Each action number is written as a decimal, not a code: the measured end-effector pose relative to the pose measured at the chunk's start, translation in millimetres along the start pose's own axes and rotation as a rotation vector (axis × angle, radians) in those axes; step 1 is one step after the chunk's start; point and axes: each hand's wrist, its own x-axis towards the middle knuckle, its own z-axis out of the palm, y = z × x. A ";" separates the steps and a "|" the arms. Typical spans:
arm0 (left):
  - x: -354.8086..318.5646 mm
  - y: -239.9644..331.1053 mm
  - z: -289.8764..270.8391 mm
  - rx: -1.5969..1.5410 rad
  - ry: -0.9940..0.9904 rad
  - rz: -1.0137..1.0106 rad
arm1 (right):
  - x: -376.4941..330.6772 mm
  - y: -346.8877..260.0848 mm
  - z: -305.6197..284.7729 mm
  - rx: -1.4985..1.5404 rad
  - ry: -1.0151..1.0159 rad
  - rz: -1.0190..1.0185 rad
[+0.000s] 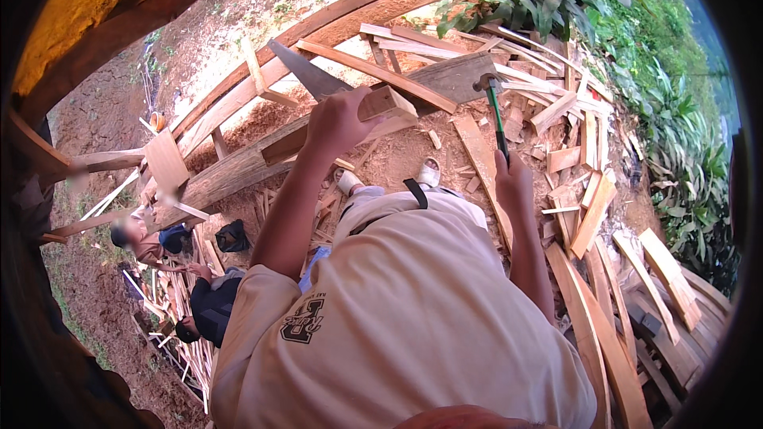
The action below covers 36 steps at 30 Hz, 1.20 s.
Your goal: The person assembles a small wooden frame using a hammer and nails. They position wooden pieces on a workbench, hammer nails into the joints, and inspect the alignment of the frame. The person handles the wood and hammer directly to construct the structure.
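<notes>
Left hand (338, 121) closed around near end of a short wooden block (387, 103), pressed onto a long plank (238, 171). Right hand (513, 183) gripping hammer (494, 107) handle, head raised far right of block, well apart.

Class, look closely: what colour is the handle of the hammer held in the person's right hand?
Green, with a dark grip; the hammer shows in the head view.

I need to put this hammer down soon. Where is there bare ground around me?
Bare reddish dirt lies upslope, left of the long curved plank. Sawdust ground between the beam and feet is partly free. Right, the scrap boards crowd everything.
</notes>
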 end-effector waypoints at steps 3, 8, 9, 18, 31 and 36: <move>-24.8 -6.4 -33.2 -0.100 0.010 -0.088 | 13.9 17.1 16.9 -0.032 -0.041 -0.012; -75.0 -31.9 -66.9 -0.459 0.197 -0.180 | 51.2 27.6 61.0 -0.039 -0.041 -0.152; -87.0 -36.9 -69.0 -0.565 0.279 -0.183 | 61.3 27.9 71.7 -0.057 -0.045 -0.191; -176.0 -60.2 -112.3 -0.743 0.668 -0.289 | 130.2 6.1 186.7 -0.313 -0.055 -0.404; -293.8 -135.2 -157.9 -1.012 0.891 -0.336 | 153.2 9.6 297.5 -0.528 -0.017 -0.506; -325.5 -159.6 -164.4 -1.092 0.966 -0.373 | 138.3 -21.8 285.8 -0.619 0.017 -0.421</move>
